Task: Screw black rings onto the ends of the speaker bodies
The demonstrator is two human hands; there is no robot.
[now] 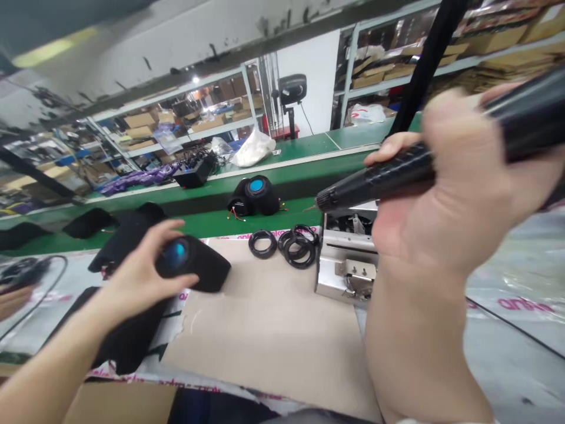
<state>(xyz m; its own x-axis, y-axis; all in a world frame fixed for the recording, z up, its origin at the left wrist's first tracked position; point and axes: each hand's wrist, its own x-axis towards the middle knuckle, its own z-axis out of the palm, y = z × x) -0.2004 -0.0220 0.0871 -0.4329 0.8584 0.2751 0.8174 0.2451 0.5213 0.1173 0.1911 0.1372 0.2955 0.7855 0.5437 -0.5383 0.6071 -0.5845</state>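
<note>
My left hand (132, 274) has its thumb and fingers around a black cylindrical speaker (206, 265) with a shiny blue disc on its end, lying tilted at the left edge of a beige sheet (273, 330). Raised on the right, my right hand (463, 188) is closed round a black electric screwdriver (388, 176), whose thin bit points left above a metal fixture (333, 274). Several glossy black rings (262, 254) lie between the speaker and the fixture. Behind them stand similar black speakers (267, 200), one showing a blue disc, with small coloured wires.
Black fabric-like pieces (136, 330) lie left of the sheet. Another person's hand (15, 303) shows at the far left beside dark cables. A green conveyor belt (304, 203) runs behind the work surface, with a white bag (253, 148) and a black box (195, 172) beyond it.
</note>
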